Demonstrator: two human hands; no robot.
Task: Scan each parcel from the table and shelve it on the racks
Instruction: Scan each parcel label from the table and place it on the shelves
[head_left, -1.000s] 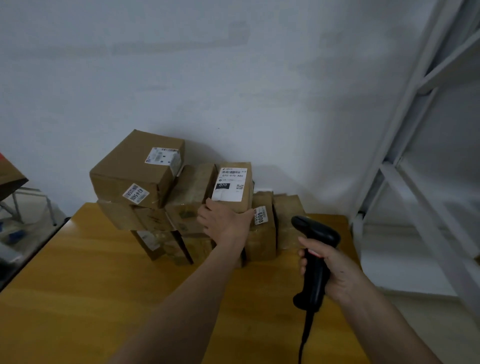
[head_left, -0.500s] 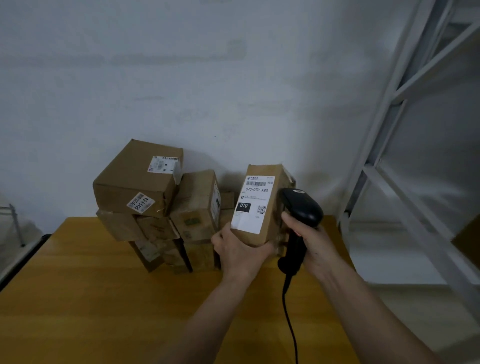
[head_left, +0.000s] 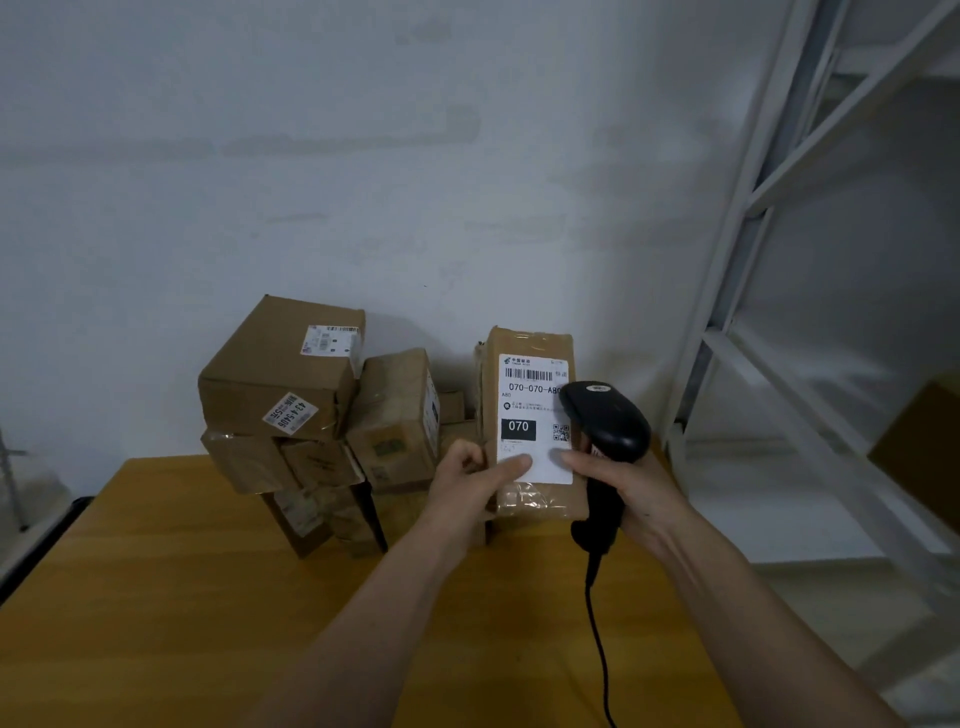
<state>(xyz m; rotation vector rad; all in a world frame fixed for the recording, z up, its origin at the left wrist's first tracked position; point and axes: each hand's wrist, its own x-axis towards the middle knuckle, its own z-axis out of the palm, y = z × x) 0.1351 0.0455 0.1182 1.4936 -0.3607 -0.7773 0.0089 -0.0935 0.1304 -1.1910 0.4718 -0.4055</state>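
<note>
You hold a tall cardboard parcel (head_left: 530, 415) upright above the far part of the wooden table (head_left: 156, 597), its white shipping label (head_left: 532, 415) facing you and reading 070-070-A80. Your left hand (head_left: 467, 488) grips the parcel's lower left edge, thumb pressed on the label. Your right hand (head_left: 631, 483) is wrapped around the handle of a black corded barcode scanner (head_left: 608, 426), whose head overlaps the label's right side. To the left, a stack of taped boxes (head_left: 317, 415) leans against the wall. White metal racks (head_left: 779, 260) stand at the right.
</note>
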